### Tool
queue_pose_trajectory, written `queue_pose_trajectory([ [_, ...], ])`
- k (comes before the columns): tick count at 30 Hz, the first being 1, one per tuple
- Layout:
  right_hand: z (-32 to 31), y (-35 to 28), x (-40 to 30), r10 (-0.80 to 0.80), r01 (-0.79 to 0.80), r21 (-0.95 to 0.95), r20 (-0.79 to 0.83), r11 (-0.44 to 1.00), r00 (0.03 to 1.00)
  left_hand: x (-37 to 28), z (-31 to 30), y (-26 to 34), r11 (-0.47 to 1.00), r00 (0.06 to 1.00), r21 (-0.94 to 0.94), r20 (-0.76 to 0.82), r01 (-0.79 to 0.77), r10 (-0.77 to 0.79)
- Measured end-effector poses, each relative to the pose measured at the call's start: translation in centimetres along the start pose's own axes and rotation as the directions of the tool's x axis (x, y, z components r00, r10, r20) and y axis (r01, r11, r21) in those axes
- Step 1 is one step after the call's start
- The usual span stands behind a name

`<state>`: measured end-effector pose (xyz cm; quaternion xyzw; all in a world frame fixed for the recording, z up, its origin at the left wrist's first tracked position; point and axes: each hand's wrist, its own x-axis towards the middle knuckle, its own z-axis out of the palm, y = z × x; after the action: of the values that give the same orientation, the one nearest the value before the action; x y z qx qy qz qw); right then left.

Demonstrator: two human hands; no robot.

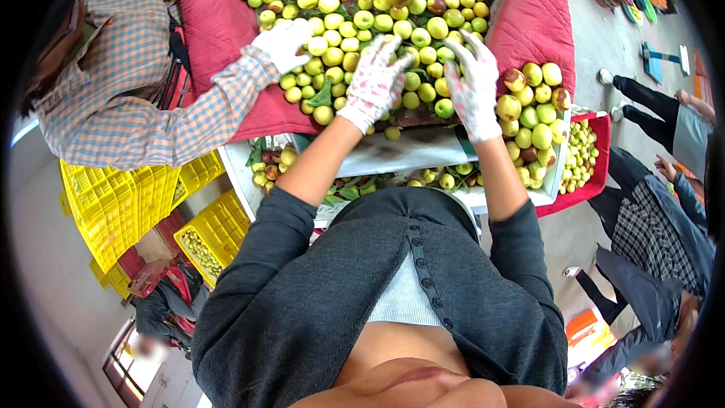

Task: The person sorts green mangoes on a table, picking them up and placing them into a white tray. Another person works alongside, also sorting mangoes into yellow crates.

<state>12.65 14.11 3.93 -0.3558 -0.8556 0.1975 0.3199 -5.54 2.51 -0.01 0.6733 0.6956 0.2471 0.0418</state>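
Observation:
Green and yellow jujube-like fruits point(334, 56), some with brown patches, are spread over a table padded with red quilted cloth point(209, 28). My left hand point(376, 76), in a white glove with pink spots, rests on the fruits near the table's front edge, its fingers spread. Right of it, my right hand point(473, 85), gloved alike, has its fingers apart over the fruits. No fruit is plainly held in either hand. Larger fruits point(532, 119) are heaped in the right end of a white tray point(558, 181) that runs along the front, below my forearms. Green leaves point(323, 95) lie among the fruits.
A co-worker's white-gloved hand point(286, 42) reaches onto the fruits at my left. A red bin point(601, 153) of small fruits stands beyond the tray's right end. Yellow plastic crates point(122, 198) are stacked at lower left. Several people are farther off at right.

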Motion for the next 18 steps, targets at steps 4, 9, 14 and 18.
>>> queue_pose_trajectory([
  [4,7.2,0.4,8.2,-0.165,0.166,-0.015,0.040,0.986,0.986,-3.2,0.7,1.3,0.984,0.981,-0.155,0.156,-0.089,0.113],
  [9,12.5,1.4,9.0,-0.182,0.207,-0.090,0.229,0.974,0.956,-4.1,-1.7,2.7,0.962,0.908,-0.255,0.374,-0.093,0.187],
  [14,9.9,0.3,1.5,-0.147,0.186,-0.119,0.278,0.975,0.949,1.2,-4.0,-1.4,0.999,0.998,-0.048,0.055,0.009,-0.007],
  [18,5.6,-2.9,-3.6,-0.116,0.117,0.028,0.463,0.993,0.879,8.5,-2.4,-8.2,0.946,0.960,0.233,-0.215,0.227,-0.177],
])
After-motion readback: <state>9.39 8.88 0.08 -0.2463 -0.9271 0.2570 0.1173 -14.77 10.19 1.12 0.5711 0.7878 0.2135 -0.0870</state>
